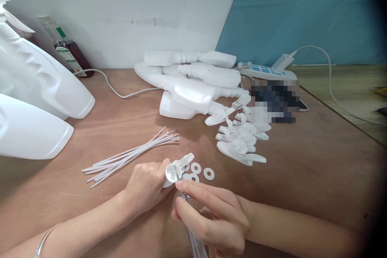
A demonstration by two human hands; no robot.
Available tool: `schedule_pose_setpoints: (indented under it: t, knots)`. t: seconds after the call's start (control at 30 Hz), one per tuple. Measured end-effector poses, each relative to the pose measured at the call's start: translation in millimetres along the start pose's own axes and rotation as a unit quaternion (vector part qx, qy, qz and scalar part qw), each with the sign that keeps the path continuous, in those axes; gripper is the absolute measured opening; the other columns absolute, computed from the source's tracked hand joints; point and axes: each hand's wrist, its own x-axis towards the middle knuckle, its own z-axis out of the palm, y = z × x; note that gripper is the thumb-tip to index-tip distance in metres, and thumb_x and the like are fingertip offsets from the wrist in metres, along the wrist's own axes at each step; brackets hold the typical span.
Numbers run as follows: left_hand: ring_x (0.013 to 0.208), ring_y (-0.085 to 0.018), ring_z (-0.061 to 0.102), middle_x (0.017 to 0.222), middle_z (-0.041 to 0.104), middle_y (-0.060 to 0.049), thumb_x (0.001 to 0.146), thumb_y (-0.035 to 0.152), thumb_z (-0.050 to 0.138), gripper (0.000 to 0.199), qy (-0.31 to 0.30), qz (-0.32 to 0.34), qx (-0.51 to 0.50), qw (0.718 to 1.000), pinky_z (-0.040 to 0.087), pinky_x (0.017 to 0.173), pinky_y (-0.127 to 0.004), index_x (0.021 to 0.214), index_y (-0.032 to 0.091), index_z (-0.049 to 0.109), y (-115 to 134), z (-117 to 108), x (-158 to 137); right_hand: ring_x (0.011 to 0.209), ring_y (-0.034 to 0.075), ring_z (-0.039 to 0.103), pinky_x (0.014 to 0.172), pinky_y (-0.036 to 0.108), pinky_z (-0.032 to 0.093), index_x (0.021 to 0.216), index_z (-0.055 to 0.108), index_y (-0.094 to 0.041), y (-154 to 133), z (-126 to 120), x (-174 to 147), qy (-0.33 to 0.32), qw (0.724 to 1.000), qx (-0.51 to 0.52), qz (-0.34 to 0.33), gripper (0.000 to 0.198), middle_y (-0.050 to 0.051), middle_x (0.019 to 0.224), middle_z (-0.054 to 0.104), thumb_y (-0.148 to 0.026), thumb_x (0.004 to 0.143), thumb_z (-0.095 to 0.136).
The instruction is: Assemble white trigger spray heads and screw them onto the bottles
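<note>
My left hand (148, 185) is closed around a white trigger spray head (173, 172), its round open end facing me. In my right hand (214, 213) is a slim screwdriver-like tool with a clear handle (196, 242), pinched between thumb and fingers. The tool's thin metal tip meets the round end of the spray head; how deep it reaches I cannot tell. Flat white ring washers (209, 173) lie just beyond my hands, some partly hidden behind the spray head. To the left of them a loose bundle of thin white tubes (133, 155) rests on the table.
Several more white spray heads (242, 145) lie right of centre. Behind them white plastic bottles (190, 88) are piled up. Larger white spray bottles (45, 72) stand at left, near a dark glass bottle (72, 54). A power strip (263, 71) with a cable sits at the back right.
</note>
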Motion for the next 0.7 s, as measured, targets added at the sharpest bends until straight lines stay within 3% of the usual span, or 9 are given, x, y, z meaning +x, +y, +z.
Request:
schedule_pose_setpoints:
  t: [0.1, 0.2, 0.3, 0.4, 0.53, 0.7]
  knots:
    - [0.043, -0.015, 0.051, 0.051, 0.055, 0.0, 0.082, 0.031, 0.04, 0.02, 0.002, 0.0, 0.008, 1.0, 0.02, 0.042, -0.025, 0.068, 0.018, 0.044, 1, 1, -1, 0.069, 0.013, 0.063, 0.05, 0.022, 0.055, 0.089, 0.057, -0.035, -8, -4, 15, 0.062, 0.995, -0.004, -0.078, 0.018, -0.005, 0.072, 0.063, -0.021, 0.079, 0.053]
    - [0.045, -0.016, 0.053, 0.054, 0.058, -0.002, 0.084, 0.034, 0.038, 0.023, -0.008, 0.001, 0.019, 1.0, 0.021, 0.042, -0.026, 0.071, 0.018, 0.046, 1, 2, -1, 0.068, 0.012, 0.062, 0.052, 0.022, 0.054, 0.104, 0.052, -0.032, -7, -15, 37, 0.08, 0.994, 0.003, -0.079, 0.031, -0.001, 0.079, 0.062, -0.012, 0.08, 0.05]
    - [0.05, -0.015, 0.057, 0.061, 0.062, -0.002, 0.088, 0.036, 0.031, 0.028, -0.025, 0.016, 0.014, 0.999, 0.024, 0.043, -0.024, 0.074, 0.018, 0.046, 0, 2, 0, 0.068, 0.011, 0.06, 0.055, 0.021, 0.053, 0.118, 0.043, -0.026, 2, -26, 52, 0.029, 0.998, 0.059, -0.022, 0.044, 0.0, 0.08, 0.06, -0.003, 0.08, 0.046]
    - [0.053, -0.017, 0.059, 0.066, 0.064, -0.002, 0.089, 0.038, 0.027, 0.03, -0.046, 0.025, 0.014, 0.999, 0.027, 0.043, -0.024, 0.078, 0.018, 0.047, 0, 0, 2, 0.073, 0.011, 0.06, 0.063, 0.025, 0.054, 0.12, 0.038, -0.028, 7, -33, 53, 0.008, 0.99, 0.132, 0.049, 0.047, -0.001, 0.086, 0.059, -0.003, 0.081, 0.046]
    - [0.056, -0.018, 0.061, 0.067, 0.063, -0.003, 0.089, 0.036, 0.028, 0.027, -0.062, 0.029, 0.017, 0.998, 0.031, 0.043, -0.025, 0.081, 0.017, 0.047, -1, -2, 3, 0.074, 0.011, 0.06, 0.064, 0.026, 0.055, 0.116, 0.038, -0.029, 4, -35, 49, 0.024, 0.973, 0.187, 0.131, 0.044, 0.0, 0.089, 0.057, -0.005, 0.081, 0.049]
    - [0.056, -0.021, 0.062, 0.065, 0.064, -0.002, 0.086, 0.032, 0.035, 0.019, -0.068, 0.039, 0.015, 0.997, 0.03, 0.042, -0.027, 0.078, 0.018, 0.043, -2, -4, 5, 0.067, 0.011, 0.062, 0.06, 0.026, 0.057, 0.112, 0.039, -0.028, 3, -38, 50, 0.071, 0.929, 0.248, 0.264, 0.036, -0.003, 0.078, 0.055, -0.01, 0.083, 0.05]
